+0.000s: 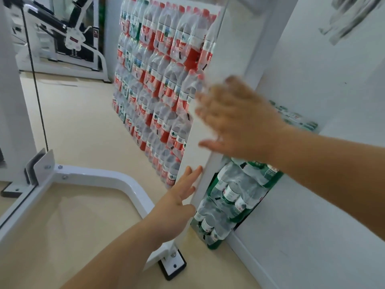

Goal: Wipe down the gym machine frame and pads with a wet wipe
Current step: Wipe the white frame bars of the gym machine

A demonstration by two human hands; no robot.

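Observation:
A white upright post (194, 150) of the gym machine frame rises from the floor in the middle of the view. My right hand (235, 119) is pressed flat against it at mid height and is blurred by motion; no wet wipe shows, and whether one lies under the palm is hidden. Lower down, my left hand (183, 192) rests with straight, spread fingers on the post's edge and holds nothing. The curved white base tube (116, 180) runs left from the post down to a black foot plate (173, 265).
Shrink-wrapped packs of red-labelled water bottles (158, 69) are stacked high just behind the post. Green-labelled packs (229, 197) sit in a gap to its right, beside a white wall (323, 69). A thin black cable (35, 80) hangs at left. Another machine (68, 38) stands far left.

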